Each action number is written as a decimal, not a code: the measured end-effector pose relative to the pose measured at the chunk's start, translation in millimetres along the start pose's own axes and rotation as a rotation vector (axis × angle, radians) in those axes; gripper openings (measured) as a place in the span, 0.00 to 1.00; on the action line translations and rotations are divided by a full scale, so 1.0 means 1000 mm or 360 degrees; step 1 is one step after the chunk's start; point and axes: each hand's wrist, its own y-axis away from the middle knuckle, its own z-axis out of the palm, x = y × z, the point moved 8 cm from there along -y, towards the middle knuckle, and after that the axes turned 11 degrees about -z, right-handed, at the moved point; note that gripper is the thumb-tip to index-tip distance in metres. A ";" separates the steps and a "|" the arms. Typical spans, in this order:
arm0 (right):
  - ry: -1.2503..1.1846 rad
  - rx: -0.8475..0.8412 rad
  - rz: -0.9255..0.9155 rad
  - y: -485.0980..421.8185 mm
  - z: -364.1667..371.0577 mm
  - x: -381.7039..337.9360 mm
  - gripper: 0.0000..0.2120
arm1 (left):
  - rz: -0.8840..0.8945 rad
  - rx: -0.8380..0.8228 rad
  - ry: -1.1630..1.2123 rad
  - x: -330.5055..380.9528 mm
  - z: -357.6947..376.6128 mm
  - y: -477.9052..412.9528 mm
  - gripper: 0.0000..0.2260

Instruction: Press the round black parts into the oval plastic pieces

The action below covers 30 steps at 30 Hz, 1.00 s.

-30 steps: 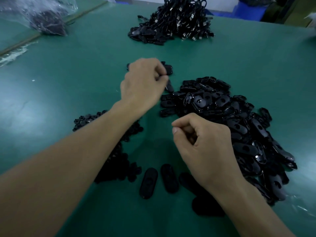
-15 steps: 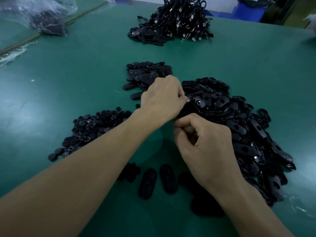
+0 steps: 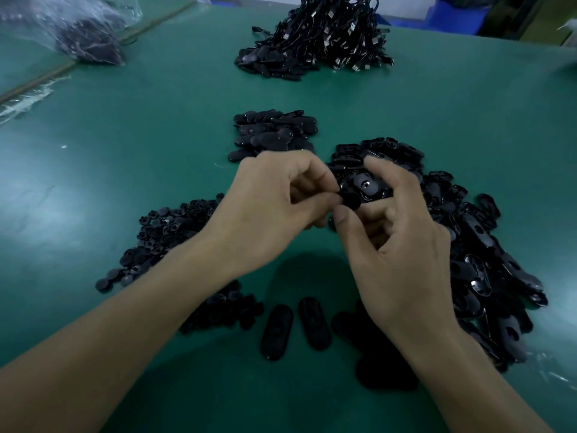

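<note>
L hand (image 3: 274, 210) fingers pinch round black part (image 3: 350, 200) — R hand (image 3: 402, 251) fingers grip oval piece (image 3: 365, 187).

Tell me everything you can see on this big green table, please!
table: one, green, under everything
oval pile: many, black, right of the hands
round parts: many, black, left, partly under the left arm
small oval pile: many, black, behind the hands
cables: a heap, black, far middle
bag: one, clear, dark parts inside, far left
loose ovals: at least two, black, front, between the arms
held piece: one, black, between both hands' fingertips
left hand: one, pinching the held piece
right hand: one, pinching the held piece
</note>
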 end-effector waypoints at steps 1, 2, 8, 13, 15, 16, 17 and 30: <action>-0.0035 0.0032 0.0001 0.000 -0.001 0.000 0.14 | 0.0019 0.0020 0.0055 -0.001 0.000 0.004 0.06; -0.0094 0.0052 0.0013 0.000 -0.002 0.000 0.09 | 0.0028 0.0044 0.0113 -0.003 0.000 0.007 0.06; -0.0611 0.0086 0.0305 0.000 0.002 0.013 0.08 | 0.0032 0.0081 0.0338 -0.010 -0.004 0.015 0.05; -0.1006 0.0117 0.0524 0.003 0.007 0.023 0.13 | -0.0066 0.0150 0.0409 -0.014 -0.012 0.015 0.06; -0.1073 0.0117 0.0552 0.003 0.009 0.025 0.13 | -0.0135 0.0141 0.0484 -0.018 -0.014 0.014 0.09; -0.1087 0.0121 0.0549 0.003 0.010 0.025 0.12 | -0.0172 0.0130 0.0532 -0.020 -0.013 0.013 0.10; -0.1094 0.0129 0.0537 0.002 0.010 0.024 0.12 | -0.0207 0.0114 0.0578 -0.021 -0.013 0.012 0.11; -0.1060 0.0180 0.0485 0.001 0.003 0.022 0.09 | -0.0334 -0.0002 0.0742 -0.026 -0.006 0.011 0.09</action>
